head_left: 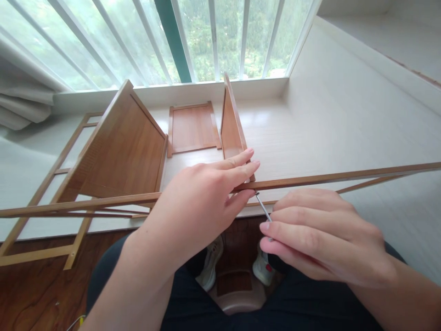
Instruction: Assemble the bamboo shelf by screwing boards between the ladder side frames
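My left hand [206, 188] is closed on the joint of a long wooden rail [310, 178] and an upright wooden panel [231, 122]. Its fingers lie over the top, with the thumb beneath the rail's near edge. In my right hand [327, 234], pinched between thumb and fingers, is a thin metal hex key [264, 208]. The key's far tip meets the near face of the rail, just beside my left thumb. Part of the joint is hidden under my left hand.
A larger wooden panel [124, 147] leans upright at left, joined to the frame. A smaller panel [193, 128] lies flat on the pale ledge near the window. Slatted frame pieces [55, 172] rest at far left. A grey curtain [24, 87] hangs by the window.
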Demonstrator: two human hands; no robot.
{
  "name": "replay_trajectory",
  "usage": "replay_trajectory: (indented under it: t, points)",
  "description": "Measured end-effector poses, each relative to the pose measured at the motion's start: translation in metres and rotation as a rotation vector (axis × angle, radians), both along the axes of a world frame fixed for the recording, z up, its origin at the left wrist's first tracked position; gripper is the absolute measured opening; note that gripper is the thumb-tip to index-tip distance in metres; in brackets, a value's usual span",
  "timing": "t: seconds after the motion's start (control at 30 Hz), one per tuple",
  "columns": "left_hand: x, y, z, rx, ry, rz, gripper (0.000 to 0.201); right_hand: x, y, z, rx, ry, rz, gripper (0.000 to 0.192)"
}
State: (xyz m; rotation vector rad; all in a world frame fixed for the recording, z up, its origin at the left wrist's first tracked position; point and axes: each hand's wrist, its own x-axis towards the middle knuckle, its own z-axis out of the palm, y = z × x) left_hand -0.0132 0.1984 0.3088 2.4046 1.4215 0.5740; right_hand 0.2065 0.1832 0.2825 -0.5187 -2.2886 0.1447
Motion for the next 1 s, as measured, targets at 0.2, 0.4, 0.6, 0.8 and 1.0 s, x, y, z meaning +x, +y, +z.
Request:
replay_trajectory:
  t: [0.2, 0.4, 0.6, 0.8, 1.0]
  points:
    - [-0.0003, 0.0001, -0.0002, 0.013, -0.027, -0.014, 0.036, 0.0019, 0.0006, -0.0056, 0.031, 0.041, 0.009, 0.01]
    - [0.0009, 0.0004, 0.0016, 0.001, 0.015, 0.007, 0.04, 0.0056, -0.0008, -0.0079, 0.041, 0.039, -0.01, 0.01]
    - [0.0, 0.0022, 0.0014, -0.005, -0.033, 0.0, 0.039, 0.005, 0.0007, -0.0085, 0.058, 0.045, -0.003, 0.009]
    - [-0.001, 0.0017, 0.0013, 0.024, 0.002, -0.012, 0.04, 0.0013, 0.0027, -0.0089, 0.063, 0.044, 0.012, 0.009]
    - [0.0009, 0.0017, 0.0033, 0.008, -0.004, -0.012, 0.041, -0.0022, 0.0028, -0.0078, 0.063, 0.044, 0.011, 0.006]
